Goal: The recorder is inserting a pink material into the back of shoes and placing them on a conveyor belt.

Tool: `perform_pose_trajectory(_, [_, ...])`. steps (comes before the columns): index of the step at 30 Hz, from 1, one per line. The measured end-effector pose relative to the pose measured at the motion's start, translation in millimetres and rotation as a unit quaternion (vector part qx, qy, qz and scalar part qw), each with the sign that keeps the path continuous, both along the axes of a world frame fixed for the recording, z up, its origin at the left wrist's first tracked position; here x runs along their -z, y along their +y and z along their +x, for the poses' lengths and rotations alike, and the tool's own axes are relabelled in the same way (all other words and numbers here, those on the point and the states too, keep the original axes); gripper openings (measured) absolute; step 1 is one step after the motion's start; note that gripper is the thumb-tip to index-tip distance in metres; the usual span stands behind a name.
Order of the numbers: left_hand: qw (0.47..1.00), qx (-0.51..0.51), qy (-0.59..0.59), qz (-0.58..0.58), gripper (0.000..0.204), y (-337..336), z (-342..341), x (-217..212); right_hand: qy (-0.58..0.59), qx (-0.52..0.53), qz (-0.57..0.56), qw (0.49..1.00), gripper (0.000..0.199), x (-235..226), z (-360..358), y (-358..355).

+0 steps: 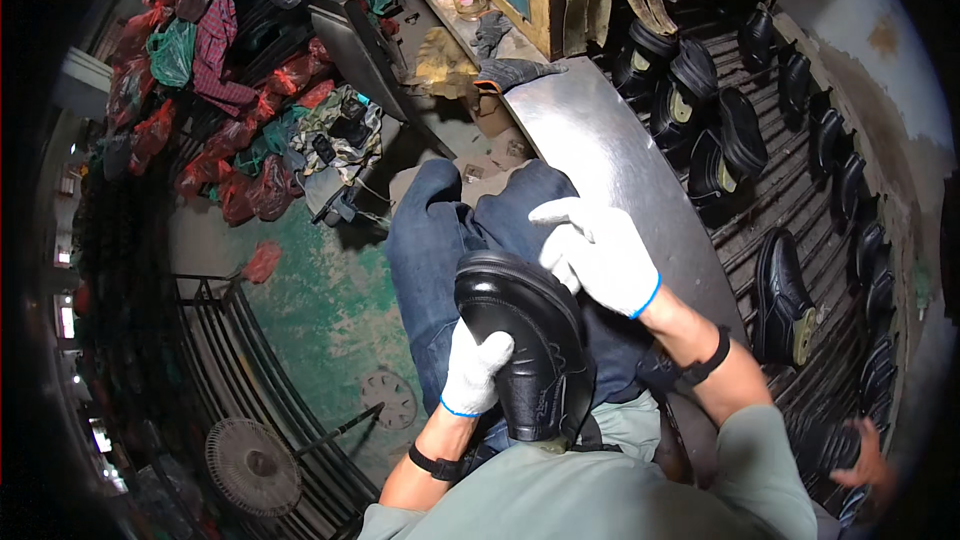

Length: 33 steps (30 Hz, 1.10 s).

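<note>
A black leather shoe [522, 350] rests over my lap, its toe pointing away from me and its thick sole edge curving along the toe and right side. My left hand [474, 365], in a white glove with a blue cuff, grips it from the left with the thumb on the upper. Close by the sole edge, on the right of the toe, is my right hand [605, 260], gloved the same way. Its fingers are partly bent and apart, and nothing shows in them. I cannot tell whether it touches the shoe.
A shiny metal bench [610, 140] runs along my right, with a grey glove [518, 73] at its far end. Beyond it, black shoes [783, 295] stand on a slatted rack. Another person's hand [862, 455] shows at lower right. A fan [253, 467] is at lower left.
</note>
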<state>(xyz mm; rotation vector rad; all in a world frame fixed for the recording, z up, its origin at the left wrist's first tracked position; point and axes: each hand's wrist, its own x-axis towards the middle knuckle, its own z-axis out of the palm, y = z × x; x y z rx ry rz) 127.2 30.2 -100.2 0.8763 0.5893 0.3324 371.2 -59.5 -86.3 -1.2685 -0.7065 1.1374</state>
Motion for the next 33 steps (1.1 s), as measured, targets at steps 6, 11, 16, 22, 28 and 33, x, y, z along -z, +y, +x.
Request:
perform_pose_trajectory(6, [0.998, -0.033, 0.06, 0.014, 0.068, -10, 12, 5, -0.384, 0.052, 0.063, 0.92, 0.106, -21, -62, -34])
perform_pose_trajectory(11, [0.99, -0.114, 0.065, 0.045, 0.06, -13, 33, -14, -0.279, -0.038, -0.061, 0.958, 0.152, -30, -102, -89])
perform_pose_trajectory(16, [0.984, -0.043, 0.105, 0.141, 0.046, -39, 90, -33, -0.254, 0.114, -0.033, 0.96, 0.142, -16, -101, -142])
perform_pose_trajectory(22, [0.943, 0.247, -0.019, 0.223, 0.069, -61, 128, -70, 0.337, 0.471, 0.263, 0.771, 0.092, 48, -42, -275])
perform_pose_trajectory(28, [0.837, 0.317, -0.061, 0.442, 0.052, -82, 160, -49, -0.023, 0.508, -0.109, 0.854, 0.099, 43, 164, -301])
perform_pose_trajectory(33, [0.726, 0.277, -0.121, 0.618, 0.059, -92, 218, -21, -0.453, 0.447, -0.379, 0.672, 0.078, 82, 199, -266])
